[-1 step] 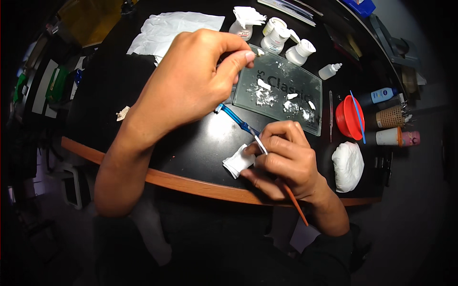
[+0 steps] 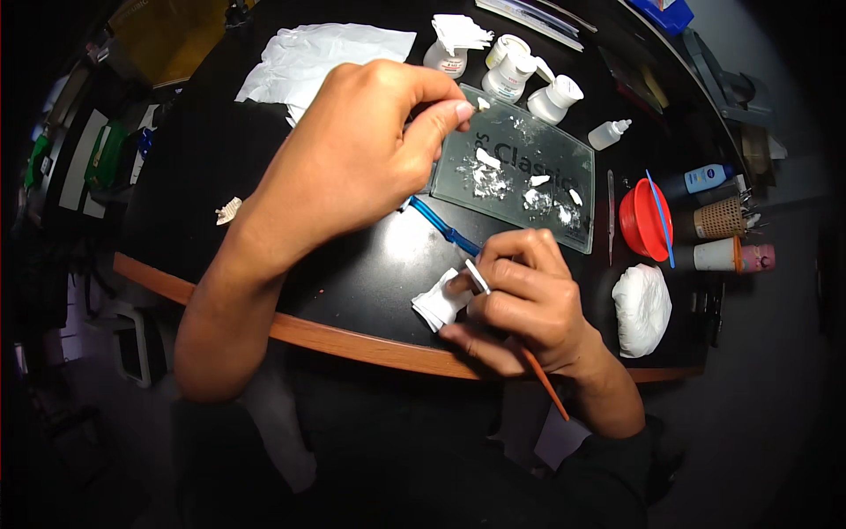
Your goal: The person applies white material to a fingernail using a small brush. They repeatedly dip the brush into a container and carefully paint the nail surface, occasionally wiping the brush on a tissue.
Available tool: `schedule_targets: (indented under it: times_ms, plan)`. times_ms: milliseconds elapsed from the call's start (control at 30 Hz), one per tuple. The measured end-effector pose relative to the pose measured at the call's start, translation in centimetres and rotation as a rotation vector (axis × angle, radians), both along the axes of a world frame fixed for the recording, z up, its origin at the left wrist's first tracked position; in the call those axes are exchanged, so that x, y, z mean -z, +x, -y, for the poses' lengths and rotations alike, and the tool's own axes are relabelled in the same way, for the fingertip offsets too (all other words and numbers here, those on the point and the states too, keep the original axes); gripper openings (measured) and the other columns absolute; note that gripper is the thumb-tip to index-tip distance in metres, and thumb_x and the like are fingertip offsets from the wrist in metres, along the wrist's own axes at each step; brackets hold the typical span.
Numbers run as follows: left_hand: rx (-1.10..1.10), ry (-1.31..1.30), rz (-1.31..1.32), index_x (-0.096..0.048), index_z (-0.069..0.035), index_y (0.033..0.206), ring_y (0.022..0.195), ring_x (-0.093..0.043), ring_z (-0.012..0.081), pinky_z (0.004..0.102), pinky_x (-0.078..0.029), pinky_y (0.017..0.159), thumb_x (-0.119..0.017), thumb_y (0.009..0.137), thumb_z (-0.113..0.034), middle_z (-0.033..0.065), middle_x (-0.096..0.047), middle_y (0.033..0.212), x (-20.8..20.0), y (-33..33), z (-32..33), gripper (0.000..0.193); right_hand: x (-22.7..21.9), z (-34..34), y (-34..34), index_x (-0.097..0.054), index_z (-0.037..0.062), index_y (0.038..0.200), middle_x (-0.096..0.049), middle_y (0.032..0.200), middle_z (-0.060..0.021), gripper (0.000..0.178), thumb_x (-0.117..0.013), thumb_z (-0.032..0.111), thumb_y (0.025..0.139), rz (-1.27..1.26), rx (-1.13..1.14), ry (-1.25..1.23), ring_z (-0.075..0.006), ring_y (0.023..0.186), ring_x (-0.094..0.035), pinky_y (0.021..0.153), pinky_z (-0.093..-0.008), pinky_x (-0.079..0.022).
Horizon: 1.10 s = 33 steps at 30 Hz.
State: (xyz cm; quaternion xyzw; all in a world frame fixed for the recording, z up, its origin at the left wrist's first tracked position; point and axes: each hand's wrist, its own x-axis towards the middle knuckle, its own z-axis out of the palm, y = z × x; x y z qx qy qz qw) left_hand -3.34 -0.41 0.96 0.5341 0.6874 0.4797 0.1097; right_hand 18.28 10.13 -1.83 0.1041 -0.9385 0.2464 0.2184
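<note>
The right hand (image 2: 520, 300) is closed around a thin brush (image 2: 539, 377): its orange handle runs back past the wrist and its metal ferrule shows between the fingers, the tip pressed into a small folded white tissue (image 2: 441, 302) that lies on the counter (image 2: 352, 273) just by the near edge. The left hand (image 2: 370, 159) is pinched narrow, thumb and forefinger nipping a tiny white bit (image 2: 482, 103) over the far corner of the glass slab (image 2: 520, 176). What the bit is cannot be told.

To do this well, the brush tip should be blotted lightly, rolled on the tissue rather than jabbed, so the hairs stay together. The left pinch should stay low over the slab so the bit, if dropped, lands on glass among the white dabs there and not on the dark counter.

A blue tool (image 2: 445, 227) lies between the two hands, half under the left one. Beyond the slab stand small white jars (image 2: 529, 79) and a dropper bottle (image 2: 610, 133); to the right are a red bowl (image 2: 643, 220) and a white lump (image 2: 641, 309). A crumpled paper sheet (image 2: 322, 53) lies far left.
</note>
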Motion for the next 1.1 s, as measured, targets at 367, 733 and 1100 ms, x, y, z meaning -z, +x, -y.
schedule_targets:
  times_ms: [367,733,1100]
  plan:
    - [0.098,-0.03,-0.06,-0.074,0.005,0.094,0.059,-0.065,0.0161,0.0304,-0.048,0.056,-0.067,0.097,-0.009,0.0121,-0.069,0.067,1.1,1.0,0.2,0.017,0.0,-0.8,0.4,-0.063,0.0074,0.074,-0.074,0.077,-0.0074,0.024,-0.082,-0.004,0.07,-0.229,0.262,-0.113,-0.0236,0.075,-0.062,0.075,-0.0354,-0.05]
    - [0.302,-0.141,-0.034,-0.076,0.003,0.095,0.051,-0.061,0.0222,0.0325,-0.045,0.052,-0.068,0.095,-0.008,0.0168,-0.066,0.065,0.5,2.0,0.5,0.015,0.3,-3.0,0.1,-0.064,0.0066,0.082,-0.078,0.083,-0.01,0.023,-0.084,-0.005,0.077,-0.483,0.349,-0.076,-0.022,0.085,-0.065,0.087,-0.0393,-0.051]
    - [0.351,-0.091,-0.014,-0.076,0.005,0.093,0.05,-0.064,0.0235,0.0327,-0.047,0.052,-0.069,0.094,-0.01,0.0165,-0.068,0.064,0.8,2.2,0.8,0.017,0.2,-2.3,0.3,-0.062,0.0072,0.087,-0.079,0.085,-0.0119,0.026,-0.083,-0.006,0.079,-0.451,0.367,-0.106,-0.0243,0.092,-0.064,0.093,-0.0398,-0.048]
